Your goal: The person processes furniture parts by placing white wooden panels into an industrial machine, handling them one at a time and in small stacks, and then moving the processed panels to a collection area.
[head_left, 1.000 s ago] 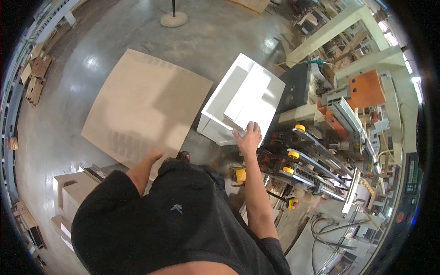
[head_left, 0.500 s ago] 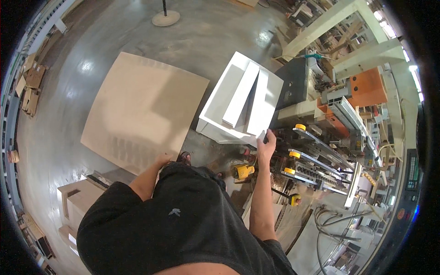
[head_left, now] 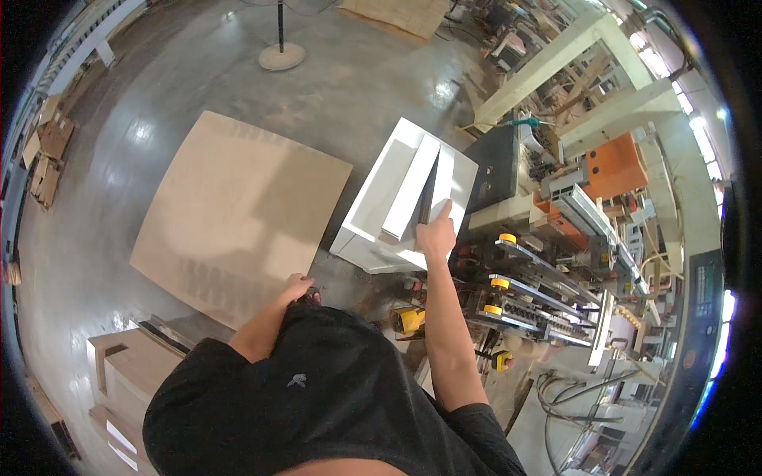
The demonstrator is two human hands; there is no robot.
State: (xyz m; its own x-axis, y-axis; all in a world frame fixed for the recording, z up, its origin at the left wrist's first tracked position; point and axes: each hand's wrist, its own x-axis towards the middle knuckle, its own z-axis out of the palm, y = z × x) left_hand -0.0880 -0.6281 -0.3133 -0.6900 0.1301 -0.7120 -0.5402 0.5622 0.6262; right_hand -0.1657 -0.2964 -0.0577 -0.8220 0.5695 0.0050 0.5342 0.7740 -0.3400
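Nearest the person's dark shirt, the left hand [head_left: 298, 287] hangs low by the body at the near edge of a large tan board [head_left: 238, 214] lying flat on the concrete floor [head_left: 349, 87]; whether its fingers are curled or spread cannot be told. Farther out, the right hand [head_left: 436, 234] grips the near end of a white panel [head_left: 441, 184] standing on edge atop a stack of white panels [head_left: 381, 198], just beside the machine [head_left: 548, 285] with yellow knobs.
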